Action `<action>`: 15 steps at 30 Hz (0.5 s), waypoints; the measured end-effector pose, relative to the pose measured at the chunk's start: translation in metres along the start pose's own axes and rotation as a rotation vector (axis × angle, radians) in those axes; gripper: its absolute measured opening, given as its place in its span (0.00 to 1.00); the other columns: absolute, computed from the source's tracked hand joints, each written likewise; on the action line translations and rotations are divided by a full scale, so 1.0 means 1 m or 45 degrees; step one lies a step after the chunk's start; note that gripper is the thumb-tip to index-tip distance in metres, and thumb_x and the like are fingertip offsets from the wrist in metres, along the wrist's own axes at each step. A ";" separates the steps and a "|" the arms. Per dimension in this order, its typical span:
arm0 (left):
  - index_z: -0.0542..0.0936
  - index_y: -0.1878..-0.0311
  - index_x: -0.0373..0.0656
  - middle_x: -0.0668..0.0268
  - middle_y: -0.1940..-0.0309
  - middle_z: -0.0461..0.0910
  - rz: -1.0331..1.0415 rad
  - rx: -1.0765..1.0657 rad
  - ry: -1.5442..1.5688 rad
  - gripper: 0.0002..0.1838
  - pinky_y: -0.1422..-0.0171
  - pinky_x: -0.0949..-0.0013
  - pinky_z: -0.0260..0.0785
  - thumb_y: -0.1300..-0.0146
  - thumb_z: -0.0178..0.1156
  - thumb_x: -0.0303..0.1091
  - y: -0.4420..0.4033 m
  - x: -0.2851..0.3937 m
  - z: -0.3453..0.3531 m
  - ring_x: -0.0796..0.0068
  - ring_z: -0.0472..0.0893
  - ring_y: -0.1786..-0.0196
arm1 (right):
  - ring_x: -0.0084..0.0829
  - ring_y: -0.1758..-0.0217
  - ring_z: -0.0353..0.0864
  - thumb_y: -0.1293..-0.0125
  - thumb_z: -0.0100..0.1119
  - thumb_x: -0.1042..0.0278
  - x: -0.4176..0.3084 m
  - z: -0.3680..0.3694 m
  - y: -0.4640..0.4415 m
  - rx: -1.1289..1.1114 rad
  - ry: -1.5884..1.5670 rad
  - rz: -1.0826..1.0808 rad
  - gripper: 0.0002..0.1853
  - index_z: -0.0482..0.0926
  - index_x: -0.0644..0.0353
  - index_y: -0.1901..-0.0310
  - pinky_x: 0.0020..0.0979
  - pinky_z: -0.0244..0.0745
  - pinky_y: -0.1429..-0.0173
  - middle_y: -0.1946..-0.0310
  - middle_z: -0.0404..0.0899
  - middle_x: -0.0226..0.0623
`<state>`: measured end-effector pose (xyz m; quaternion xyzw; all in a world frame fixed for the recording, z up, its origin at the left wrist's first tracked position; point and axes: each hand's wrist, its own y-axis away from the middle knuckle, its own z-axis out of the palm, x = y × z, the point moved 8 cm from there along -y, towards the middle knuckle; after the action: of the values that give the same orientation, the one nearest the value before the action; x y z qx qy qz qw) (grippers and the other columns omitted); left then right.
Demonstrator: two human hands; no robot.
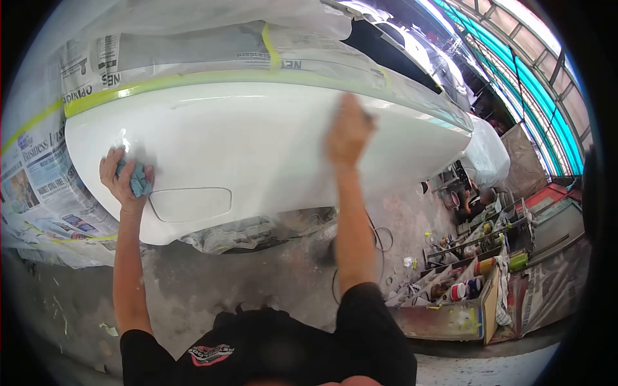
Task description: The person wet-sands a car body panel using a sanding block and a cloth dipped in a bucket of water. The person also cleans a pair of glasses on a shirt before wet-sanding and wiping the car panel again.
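Note:
A white car body panel point(257, 135) with a fuel-filler flap outline point(190, 204) spans the view in front of me. My left hand point(122, 180), at the panel's left part, is closed on a crumpled blue cloth point(137, 179). My right hand point(349, 132) is over the panel's upper right part, smeared by motion. A small dark patch shows at its side, and I cannot make out whether it holds anything. Yellow-green masking tape point(193, 78) runs along the panel's top edge, with newspaper point(193, 48) above it.
More newspaper point(45, 161) covers the car at the left. Below the panel, crinkled sheeting point(238, 235) hangs over the wheel area. A dark hose point(384, 239) lies on the concrete floor. At the right stands a shelf point(450, 321) crowded with cans, and a person point(475, 204) is beyond it.

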<state>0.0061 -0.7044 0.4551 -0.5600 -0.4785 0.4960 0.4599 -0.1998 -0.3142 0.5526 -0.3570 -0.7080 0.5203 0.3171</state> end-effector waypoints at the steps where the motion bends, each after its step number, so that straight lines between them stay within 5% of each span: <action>1: 0.71 0.41 0.49 0.51 0.36 0.76 0.006 0.008 -0.002 0.27 0.27 0.42 0.62 0.39 0.72 0.38 0.000 0.000 0.000 0.47 0.75 0.34 | 0.44 0.40 0.81 0.29 0.54 0.73 0.011 -0.004 -0.003 0.021 0.102 0.083 0.16 0.80 0.64 0.42 0.55 0.64 0.35 0.41 0.82 0.47; 4: 0.70 0.40 0.49 0.51 0.36 0.76 -0.011 0.006 -0.005 0.27 0.27 0.42 0.62 0.39 0.72 0.38 0.005 0.000 -0.001 0.47 0.75 0.34 | 0.46 0.48 0.81 0.29 0.52 0.73 0.012 0.009 -0.002 0.087 0.115 0.306 0.14 0.80 0.66 0.46 0.56 0.66 0.43 0.50 0.84 0.45; 6: 0.70 0.40 0.50 0.52 0.36 0.76 -0.005 0.007 -0.014 0.27 0.27 0.42 0.62 0.39 0.72 0.38 0.001 -0.002 0.001 0.47 0.75 0.34 | 0.47 0.51 0.76 0.34 0.56 0.72 -0.095 0.019 -0.014 0.155 -0.022 0.143 0.14 0.78 0.67 0.48 0.55 0.65 0.44 0.54 0.79 0.46; 8: 0.70 0.39 0.50 0.52 0.36 0.76 0.002 -0.016 -0.009 0.28 0.27 0.42 0.62 0.39 0.72 0.37 0.001 0.000 -0.001 0.47 0.75 0.34 | 0.44 0.45 0.76 0.36 0.61 0.67 -0.200 0.024 -0.015 0.052 -0.207 -0.069 0.17 0.77 0.66 0.48 0.57 0.62 0.34 0.51 0.78 0.44; 11: 0.71 0.39 0.49 0.52 0.37 0.77 0.025 0.011 0.020 0.26 0.27 0.43 0.63 0.38 0.71 0.36 -0.001 0.000 -0.001 0.47 0.75 0.33 | 0.41 0.33 0.74 0.39 0.65 0.62 -0.206 0.015 -0.014 -0.111 -0.572 -0.365 0.19 0.78 0.60 0.49 0.61 0.54 0.25 0.43 0.77 0.40; 12: 0.71 0.39 0.49 0.52 0.37 0.77 0.026 0.014 0.018 0.26 0.27 0.43 0.63 0.38 0.71 0.36 0.000 0.000 -0.002 0.47 0.75 0.33 | 0.41 0.35 0.76 0.38 0.65 0.64 -0.160 0.022 -0.010 -0.114 -0.476 -0.318 0.17 0.79 0.59 0.49 0.60 0.55 0.25 0.45 0.79 0.40; 15: 0.72 0.41 0.48 0.51 0.37 0.77 0.029 0.049 0.006 0.24 0.27 0.43 0.63 0.37 0.70 0.37 0.001 0.000 0.000 0.47 0.75 0.33 | 0.46 0.55 0.82 0.29 0.56 0.72 0.040 0.002 -0.015 -0.188 0.039 0.042 0.08 0.82 0.64 0.53 0.48 0.72 0.47 0.57 0.85 0.45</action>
<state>0.0066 -0.7045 0.4537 -0.5577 -0.4612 0.5091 0.4659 -0.2257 -0.2850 0.5697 -0.3990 -0.7336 0.4664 0.2919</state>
